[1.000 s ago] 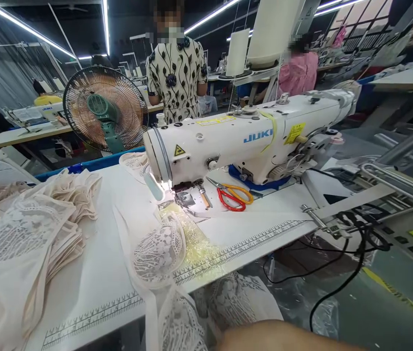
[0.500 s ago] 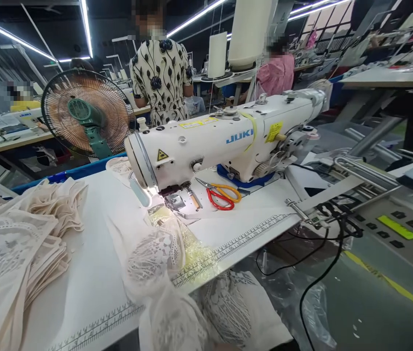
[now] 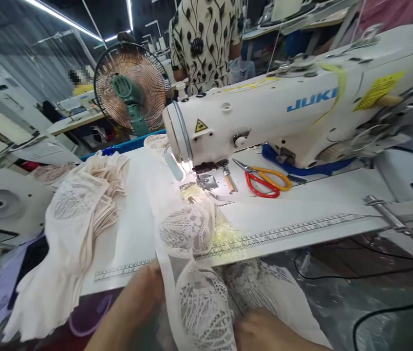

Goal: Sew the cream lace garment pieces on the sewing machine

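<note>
A cream lace bra hangs from the sewing bed over the table's front edge, one cup on the tabletop and another below. My left hand, somewhat blurred, is closed at the bra's left edge. At the lower cup's right side, my right hand is closed on the fabric, its fingertips hidden. The bra's upper end reaches the needle area of a white JUKI sewing machine. More lace pieces hang at the right, beside my right hand.
Red-and-orange-handled scissors lie under the machine arm. A stack of cream lace pieces rests at the table's left. Behind stand a fan and a person in a patterned top. A black cable loops at lower right.
The view has shifted left and closer to the machine. Both my hands have come into sight at the hanging bra. The scissors and the stack remain in place on the table.
</note>
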The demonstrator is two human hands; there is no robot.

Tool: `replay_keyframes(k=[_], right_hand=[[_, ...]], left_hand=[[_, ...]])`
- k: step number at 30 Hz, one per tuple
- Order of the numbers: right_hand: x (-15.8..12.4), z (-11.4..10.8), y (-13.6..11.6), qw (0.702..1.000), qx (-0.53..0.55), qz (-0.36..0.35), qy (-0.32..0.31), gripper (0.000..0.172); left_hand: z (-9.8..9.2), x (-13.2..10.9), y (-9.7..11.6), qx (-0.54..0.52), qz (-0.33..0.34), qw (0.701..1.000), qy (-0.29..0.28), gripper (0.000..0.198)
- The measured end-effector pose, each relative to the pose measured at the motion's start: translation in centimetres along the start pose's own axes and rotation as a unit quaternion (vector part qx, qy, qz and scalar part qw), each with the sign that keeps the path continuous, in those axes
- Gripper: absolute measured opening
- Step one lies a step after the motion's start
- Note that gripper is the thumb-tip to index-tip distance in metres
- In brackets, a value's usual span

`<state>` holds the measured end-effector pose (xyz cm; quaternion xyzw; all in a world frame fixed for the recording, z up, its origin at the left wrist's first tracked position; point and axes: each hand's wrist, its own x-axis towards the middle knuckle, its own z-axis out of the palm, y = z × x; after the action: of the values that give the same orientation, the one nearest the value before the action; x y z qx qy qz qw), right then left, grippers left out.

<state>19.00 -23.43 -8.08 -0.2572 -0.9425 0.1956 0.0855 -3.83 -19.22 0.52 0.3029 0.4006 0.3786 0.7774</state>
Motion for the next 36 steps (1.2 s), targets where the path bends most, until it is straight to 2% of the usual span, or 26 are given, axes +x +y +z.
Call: replay_keyframes(k=[3, 4, 5, 6, 8, 10, 12, 13, 14, 16, 19, 21, 24, 28, 32, 34, 36], right_hand=[[1.2, -1.2, -1.0, 0.988, -0.030, 0.002, -0.153, 0.024], [1.3, -1.9, -1.1, 0.983, -0.026, 0.012, -0.183, 0.019], [1.2, -2.9, -1.0, 0.982, -0.006, 0.025, -0.187, 0.013], [1.1, -4.1, -0.7, 0.986, 0.028, 0.034, -0.159, 0.010], [0.6, -7.0, 0.7, 0.988, 0.126, 0.075, -0.043, 0.019], [0.7, -9.9, 2.7, 0.977, 0.144, 0.147, 0.048, 0.027], [1.6, -12.0, 4.8, 0.923, 0.197, 0.250, 0.217, 0.033], [2.3, -12.5, 5.6, 0.901, 0.237, 0.271, 0.243, 0.034], [3.2, -12.7, 6.3, 0.883, 0.299, 0.273, 0.237, 0.033], [4.8, -12.4, 7.2, 0.851, 0.428, 0.251, 0.173, 0.027], [6.2, -11.3, 7.6, 0.819, 0.511, 0.228, 0.128, 0.029], [6.2, -10.9, 7.8, 0.818, 0.515, 0.223, 0.128, 0.031], [5.8, -11.2, 8.1, 0.838, 0.487, 0.224, 0.104, 0.033], [6.3, -11.7, 8.1, 0.865, 0.439, 0.225, 0.094, 0.032], [7.0, -11.5, 7.8, 0.885, 0.393, 0.225, 0.112, 0.024], [6.9, -11.3, 7.7, 0.884, 0.387, 0.233, 0.123, 0.022], [6.7, -11.2, 7.8, 0.880, 0.389, 0.237, 0.133, 0.025]], left_hand=[[0.3, 2.2, 2.9, -0.036, 0.044, 0.990, 0.126, 0.046], [0.5, 3.0, 3.5, -0.042, 0.059, 0.982, 0.173, 0.040], [0.6, 3.7, 3.9, -0.041, 0.071, 0.974, 0.210, 0.035], [0.8, 4.3, 4.2, -0.036, 0.079, 0.967, 0.237, 0.033], [1.4, 5.0, 4.1, -0.013, 0.085, 0.962, 0.261, 0.034], [2.2, 5.1, 3.7, 0.016, 0.082, 0.965, 0.249, 0.042], [3.0, 4.7, 3.0, 0.047, 0.086, 0.970, 0.224, 0.052], [3.4, 4.5, 2.6, 0.062, 0.091, 0.971, 0.213, 0.055], [3.6, 4.4, 2.3, 0.077, 0.093, 0.971, 0.206, 0.057], [3.8, 4.2, 1.8, 0.104, 0.087, 0.971, 0.198, 0.056], [3.3, 4.4, 1.5, 0.184, 0.063, 0.965, 0.177, 0.048], [3.1, 4.6, 1.9, 0.288, 0.052, 0.945, 0.147, 0.041], [3.1, 5.2, 2.6, 0.441, 0.044, 0.889, 0.111, 0.038], [4.1, 6.4, 2.7, 0.539, 0.033, 0.837, 0.087, 0.046], [5.8, 7.3, 2.4, 0.567, 0.061, 0.818, 0.069, 0.045], [6.2, 7.3, 2.7, 0.557, 0.073, 0.823, 0.082, 0.042], [6.0, 7.0, 3.1, 0.525, 0.068, 0.841, 0.110, 0.038]])
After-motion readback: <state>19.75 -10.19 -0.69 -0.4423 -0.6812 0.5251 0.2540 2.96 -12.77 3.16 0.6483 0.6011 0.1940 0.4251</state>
